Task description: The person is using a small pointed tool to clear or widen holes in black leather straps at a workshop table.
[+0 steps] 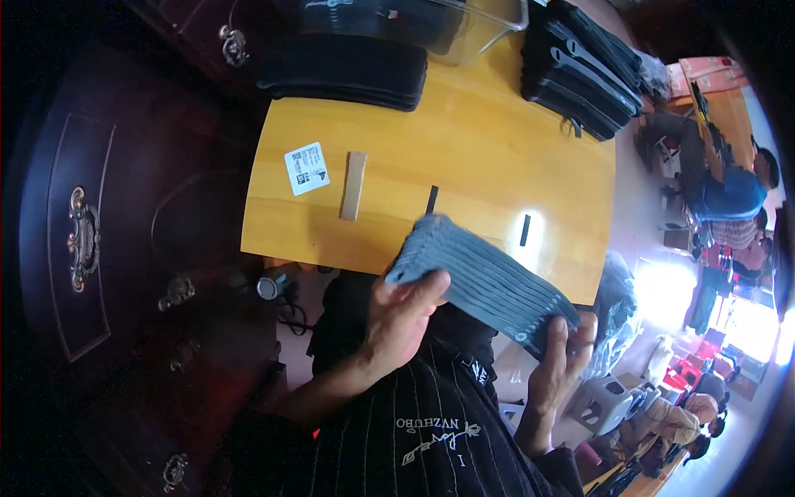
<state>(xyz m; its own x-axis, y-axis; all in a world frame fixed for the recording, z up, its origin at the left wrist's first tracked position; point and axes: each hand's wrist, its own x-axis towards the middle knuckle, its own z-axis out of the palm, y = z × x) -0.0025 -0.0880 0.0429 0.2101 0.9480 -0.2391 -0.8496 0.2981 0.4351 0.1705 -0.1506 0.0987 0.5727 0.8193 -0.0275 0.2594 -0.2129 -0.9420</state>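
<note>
A grey-blue, ribbed bundle point(489, 282) is held up between my two hands, over the near edge of the table. It looks like several flat strips or pouches stacked edge to edge; which kind, I cannot tell. My left hand point(406, 319) grips its left end, thumb on the near face. At the lower right end, my right hand point(563, 352) pinches the corner between thumb and fingers. The bundle slants down to the right and hides part of the table edge.
On the yellow table point(472, 124) lie a white label point(307, 169), a tan strip point(354, 185) and two short black strips point(526, 230). Black pouches point(344, 74) are stacked beside a clear bin point(489, 37); more black zipped pouches point(580, 79) lie far right. Dark drawers stand left; people sit right.
</note>
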